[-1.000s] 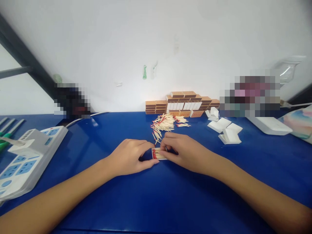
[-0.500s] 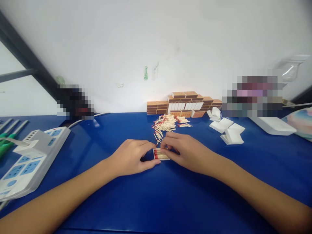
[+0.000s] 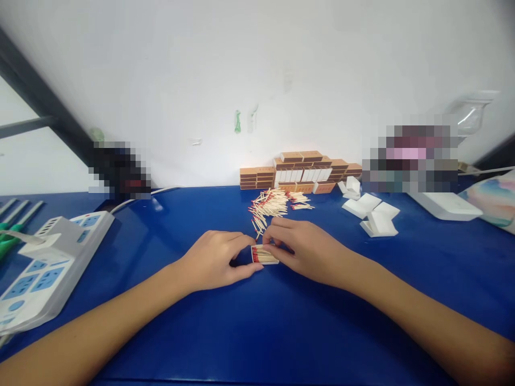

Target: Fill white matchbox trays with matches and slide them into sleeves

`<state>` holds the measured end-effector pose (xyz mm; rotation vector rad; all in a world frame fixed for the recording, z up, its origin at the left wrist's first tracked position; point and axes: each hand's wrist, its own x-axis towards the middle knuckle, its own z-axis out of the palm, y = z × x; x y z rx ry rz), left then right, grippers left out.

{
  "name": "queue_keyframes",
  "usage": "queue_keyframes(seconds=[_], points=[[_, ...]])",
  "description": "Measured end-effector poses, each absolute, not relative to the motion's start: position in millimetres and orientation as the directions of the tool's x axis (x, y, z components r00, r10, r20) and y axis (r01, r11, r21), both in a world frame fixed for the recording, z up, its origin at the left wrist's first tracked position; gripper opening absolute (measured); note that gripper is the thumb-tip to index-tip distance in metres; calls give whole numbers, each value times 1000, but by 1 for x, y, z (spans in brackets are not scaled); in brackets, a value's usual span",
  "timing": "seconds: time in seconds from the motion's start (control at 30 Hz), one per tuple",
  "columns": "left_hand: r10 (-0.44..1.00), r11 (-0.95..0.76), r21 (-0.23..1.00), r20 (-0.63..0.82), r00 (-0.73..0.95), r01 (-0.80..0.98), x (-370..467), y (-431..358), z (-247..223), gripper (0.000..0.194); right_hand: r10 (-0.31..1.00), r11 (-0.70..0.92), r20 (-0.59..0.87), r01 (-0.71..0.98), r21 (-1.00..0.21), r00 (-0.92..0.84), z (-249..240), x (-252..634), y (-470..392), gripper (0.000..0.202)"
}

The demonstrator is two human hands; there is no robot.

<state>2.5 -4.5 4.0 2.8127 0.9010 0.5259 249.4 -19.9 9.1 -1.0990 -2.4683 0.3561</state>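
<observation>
Two bare forearms reach in from the lower corners and converge at center. The left hand (image 3: 219, 260) lies low, its thumb and index finger parted in an open curve around a small gap. The right hand (image 3: 300, 246) arches opposite, fingers curled, thumb and index fingertips brought together, the wrist bent slightly inward. The fingertips of both hands point toward each other, close by.

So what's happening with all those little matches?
A person's left hand steadies a small white tray with matches lying in it, red heads to the left. The fingers of the right hand are on the matches in the tray. Just beyond is a loose pile of matches, with stacked matchboxes behind it and empty-looking white trays off to the right.
</observation>
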Motion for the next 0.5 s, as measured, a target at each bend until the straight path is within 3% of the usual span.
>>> queue_keyframes(seconds=[0.5], points=[[586, -810, 240, 285, 759, 535, 3, -4, 5, 31, 740, 669, 263, 635, -387, -619, 8, 249, -19, 11]])
